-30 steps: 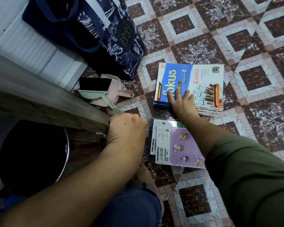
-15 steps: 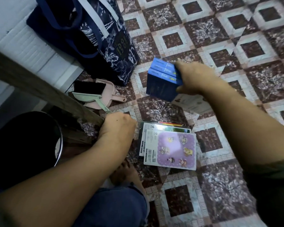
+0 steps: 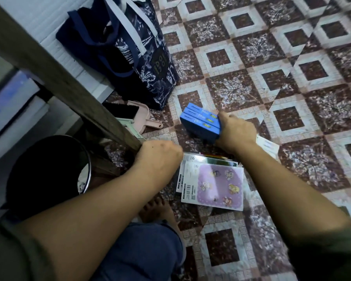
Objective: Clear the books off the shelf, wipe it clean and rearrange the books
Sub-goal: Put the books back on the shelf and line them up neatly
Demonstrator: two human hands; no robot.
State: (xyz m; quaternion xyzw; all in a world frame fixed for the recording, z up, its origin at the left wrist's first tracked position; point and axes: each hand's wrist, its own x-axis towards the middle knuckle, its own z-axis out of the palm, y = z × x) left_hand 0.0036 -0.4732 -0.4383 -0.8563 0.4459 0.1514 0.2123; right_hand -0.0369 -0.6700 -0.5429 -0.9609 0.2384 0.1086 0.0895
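Dark blue tote bag (image 3: 130, 57), 11 o'clock in view: gold numerals on dark oval patch, turned sideways, read as "1881" (middle glyphs not certain).

Stack of three blue books (image 3: 201, 123), near centre: pale script "fokus" on each spine. Small white line at 10 o'clock end and yellow word at 4 o'clock end, both too blurred to read.

Purple-covered book (image 3: 213, 185), 6 o'clock of stack: white strip along 9 o'clock edge with barcode, QR code, tiny print (illegible).

White card (image 3: 268, 148), 3 o'clock of stack: faint print, unreadable.
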